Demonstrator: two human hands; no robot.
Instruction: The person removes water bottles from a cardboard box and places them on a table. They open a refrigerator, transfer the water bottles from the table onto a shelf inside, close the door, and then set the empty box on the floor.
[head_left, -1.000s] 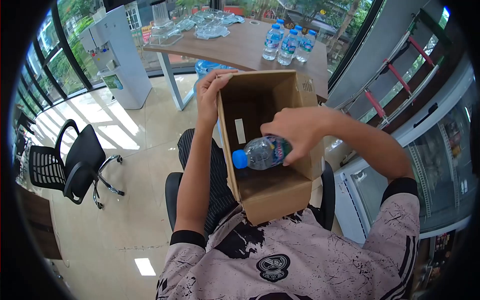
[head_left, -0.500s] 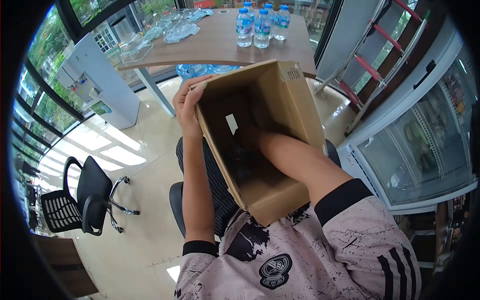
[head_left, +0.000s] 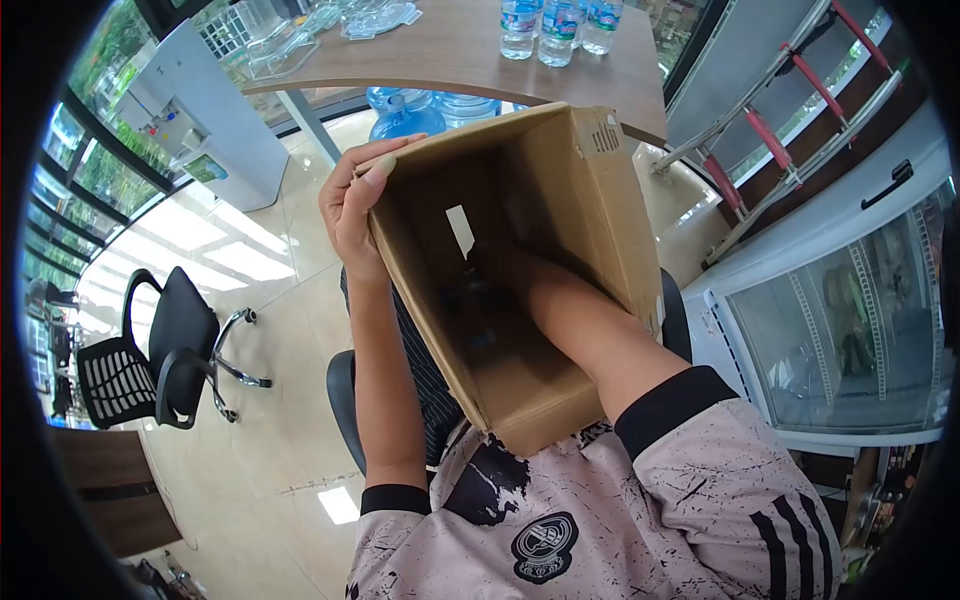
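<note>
An open cardboard box (head_left: pixel 622 225) is tilted on my lap with its mouth facing me. My left hand (head_left: pixel 350 205) is closed around its left rim, thumb inside the edge and fingers outside. My right forearm reaches deep into the box, and my right hand (head_left: pixel 503 258) is lost in the shadow there; its fingers cannot be made out. Dim bluish shapes (head_left: pixel 482 310) lie low inside, too dark to name. A pale slit of light shows through the far end of the box.
Several water bottles (head_left: pixel 558 35) and clear plastic pieces (head_left: pixel 378 18) stand on the wooden table (head_left: pixel 430 68) ahead. Large blue water jugs (head_left: pixel 405 118) sit beneath. Around me are a water dispenser (head_left: pixel 220 130), an office chair (head_left: pixel 180 335), a ladder (head_left: pixel 770 140) and a glass-door fridge (head_left: pixel 840 310).
The view has shifted, bringing the table's items higher in the picture. My left hand and the box rim sit slightly farther left. My right arm stays inside the box.
</note>
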